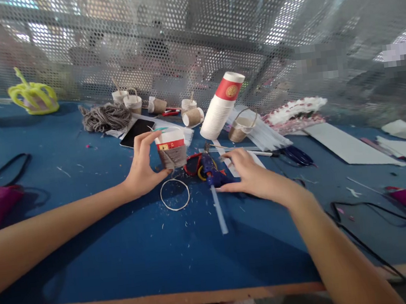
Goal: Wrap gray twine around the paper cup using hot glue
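My left hand (142, 165) grips a paper cup (171, 148) turned upside down, white on top, with a red band and grey yarn wound round its lower half. The cup is held just above the blue table (126, 247). My right hand (251, 176) lies on a blue glue gun (212, 172), its fingers closing around the handle. A clear glue stick (219, 210) sticks out behind the gun toward me. A white paper ring (174, 194) lies flat on the table below the cup.
A tilted stack of paper cups (222, 105), a phone (137, 131), a bundle of grey yarn (106, 116), small wrapped cups, scissors (296, 156), white paper sheets, a yellow crown (34, 97) and purple glue guns with black cords at both sides. Perforated metal screen behind.
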`<state>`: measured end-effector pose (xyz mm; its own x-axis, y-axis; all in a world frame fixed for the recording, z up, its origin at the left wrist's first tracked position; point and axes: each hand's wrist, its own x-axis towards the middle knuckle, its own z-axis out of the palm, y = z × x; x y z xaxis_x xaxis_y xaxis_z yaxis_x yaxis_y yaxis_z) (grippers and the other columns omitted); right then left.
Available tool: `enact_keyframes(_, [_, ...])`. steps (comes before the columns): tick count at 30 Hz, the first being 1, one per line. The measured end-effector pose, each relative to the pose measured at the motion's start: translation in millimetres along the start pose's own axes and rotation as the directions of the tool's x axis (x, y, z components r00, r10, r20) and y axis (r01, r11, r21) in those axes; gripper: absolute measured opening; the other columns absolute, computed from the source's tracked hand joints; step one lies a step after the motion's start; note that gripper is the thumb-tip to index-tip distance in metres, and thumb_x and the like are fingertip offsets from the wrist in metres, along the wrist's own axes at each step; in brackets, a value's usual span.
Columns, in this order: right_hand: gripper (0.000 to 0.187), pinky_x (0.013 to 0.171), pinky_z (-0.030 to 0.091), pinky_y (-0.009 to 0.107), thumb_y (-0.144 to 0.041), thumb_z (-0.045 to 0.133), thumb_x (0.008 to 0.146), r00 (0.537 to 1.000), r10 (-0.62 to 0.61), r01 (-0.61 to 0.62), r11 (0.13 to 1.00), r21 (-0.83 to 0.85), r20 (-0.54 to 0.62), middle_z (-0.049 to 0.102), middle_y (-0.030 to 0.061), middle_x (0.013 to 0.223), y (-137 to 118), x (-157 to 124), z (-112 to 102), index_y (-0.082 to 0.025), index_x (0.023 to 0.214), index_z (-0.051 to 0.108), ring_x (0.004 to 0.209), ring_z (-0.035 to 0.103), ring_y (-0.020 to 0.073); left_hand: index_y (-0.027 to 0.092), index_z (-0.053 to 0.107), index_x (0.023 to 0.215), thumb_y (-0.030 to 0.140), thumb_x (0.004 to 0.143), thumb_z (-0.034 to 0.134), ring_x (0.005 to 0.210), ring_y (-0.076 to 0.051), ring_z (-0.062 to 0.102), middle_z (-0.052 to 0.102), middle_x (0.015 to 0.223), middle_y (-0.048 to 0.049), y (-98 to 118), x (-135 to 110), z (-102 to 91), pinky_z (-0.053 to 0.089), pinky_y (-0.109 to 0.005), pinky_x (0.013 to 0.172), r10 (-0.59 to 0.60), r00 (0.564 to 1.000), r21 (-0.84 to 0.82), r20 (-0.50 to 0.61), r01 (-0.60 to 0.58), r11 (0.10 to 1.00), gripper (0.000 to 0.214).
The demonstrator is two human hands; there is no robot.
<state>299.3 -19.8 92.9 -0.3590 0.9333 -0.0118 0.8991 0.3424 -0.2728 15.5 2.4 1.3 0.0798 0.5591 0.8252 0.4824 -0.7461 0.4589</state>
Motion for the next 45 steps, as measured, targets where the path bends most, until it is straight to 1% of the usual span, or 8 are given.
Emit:
enact_keyframes(2, [0.080, 0.097, 0.053, 0.055, -0.062, 0.080, 0.058, 0.999, 0.041, -0.040, 0.996, 0.078, 0.000, 0.052, 0.0182, 0.138, 0.4, -8.5, -14.6, -0.022, 0.122, 0.055, 0.126, 0.054, 0.0434, 0.026, 0.038, 0.139, 0.012, 0.063, 0.073, 0.123, -0.029, 0.047, 0.042, 0.126, -0.0091, 3.9, 0.4, -0.9, 0.050, -0.052, 0.106, 0.029, 1.000, 0.046, 0.004, -0.029, 0.999, 0.086])
enact_keyframes(5, [0.048, 0.098, 0.052, 0.052, -0.059, 0.067, 0.078, 0.995, 0.010, 0.037, 0.900, 0.435, -0.104, 0.063, 0.0138, 0.126, -14.0, -15.6, -14.0, -0.023, 0.109, 0.058, 0.115, 0.062, 0.0323, 0.027, 0.036, 0.141, 0.017, 0.065, 0.076, 0.122, -0.029, 0.047, 0.040, 0.125, -0.0088, 7.8, 0.2, -2.6, 0.052, -0.051, 0.104, 0.065, 0.998, 0.101, 0.019, -0.066, 0.993, 0.086])
enact_keyframes(9, [0.035, 0.098, 0.053, 0.046, -0.050, 0.067, 0.081, 0.996, 0.034, 0.046, 0.577, 0.815, -0.081, 0.066, 0.0090, 0.107, -49.3, -12.4, 30.1, -0.022, 0.095, 0.052, 0.105, 0.065, 0.0224, 0.027, 0.031, 0.146, 0.028, 0.069, 0.078, 0.119, -0.030, 0.047, 0.039, 0.123, -0.0095, 7.4, -0.3, -4.6, 0.053, -0.052, 0.101, 0.105, 0.994, 0.101, 0.024, -0.106, 0.989, 0.090])
enact_keyframes(12, [0.043, 0.115, 0.041, 0.044, -0.044, 0.077, 0.074, 0.995, 0.058, 0.050, 0.401, 0.915, -0.080, 0.060, 0.0085, 0.117, -67.1, -6.7, 65.5, -0.023, 0.095, 0.047, 0.121, 0.058, 0.0210, 0.027, 0.028, 0.149, 0.034, 0.071, 0.080, 0.122, -0.032, 0.046, 0.039, 0.127, -0.0112, 5.6, -0.7, -4.5, 0.051, -0.053, 0.102, 0.136, 0.990, 0.056, 0.020, -0.137, 0.989, 0.094])
enact_keyframes(17, [0.057, 0.103, 0.049, 0.043, -0.043, 0.084, 0.067, 0.998, 0.022, 0.047, 0.201, 0.978, -0.052, 0.064, 0.0013, 0.101, -72.9, -1.1, 86.5, -0.027, 0.091, 0.036, 0.105, 0.065, 0.0180, 0.028, 0.030, 0.148, 0.042, 0.073, 0.080, 0.123, -0.031, 0.047, 0.041, 0.129, -0.0111, 4.7, -3.3, -1.5, 0.052, -0.052, 0.103, 0.134, 0.991, 0.008, -0.005, -0.134, 0.991, 0.091])
enact_keyframes(24, [0.046, 0.059, 0.046, 0.027, -0.033, 0.080, 0.071, 0.992, 0.094, 0.061, 0.240, 0.969, -0.086, 0.055, -0.0110, 0.063, -74.0, -7.3, 63.8, -0.025, 0.086, 0.037, 0.058, 0.057, 0.0087, 0.027, 0.036, 0.138, 0.054, 0.070, 0.081, 0.124, -0.032, 0.047, 0.040, 0.127, -0.0112, 3.7, -2.6, 0.6, 0.050, -0.055, 0.107, 0.152, 0.988, -0.021, -0.038, -0.153, 0.988, 0.086])
enact_keyframes(33, [0.033, 0.034, 0.033, 0.023, -0.027, 0.075, 0.071, 0.997, 0.026, 0.071, 0.051, 0.996, -0.072, 0.049, -0.0119, 0.060, -64.8, -9.9, 40.1, -0.025, 0.086, 0.045, 0.037, 0.036, 0.0030, 0.030, 0.032, 0.133, 0.048, 0.071, 0.083, 0.115, -0.024, 0.049, 0.037, 0.118, -0.0066, 1.3, -5.5, 5.0, 0.063, -0.043, 0.089, 0.197, 0.980, -0.084, -0.039, -0.200, 0.976, 0.083])
enact_keyframes(45, [0.032, 0.033, 0.022, 0.021, -0.034, 0.073, 0.073, 0.978, 0.149, 0.117, 0.184, 0.976, -0.146, 0.042, -0.0132, 0.053, -39.6, 6.7, 32.5, -0.026, 0.084, 0.044, 0.036, 0.030, 0.0037, 0.039, 0.028, 0.135, 0.026, 0.075, 0.082, 0.130, -0.031, 0.054, 0.037, 0.122, -0.0064, -3.0, -8.3, 5.9, 0.055, -0.055, 0.105, 0.261, 0.963, -0.313, 0.067, -0.228, 0.922, 0.082])
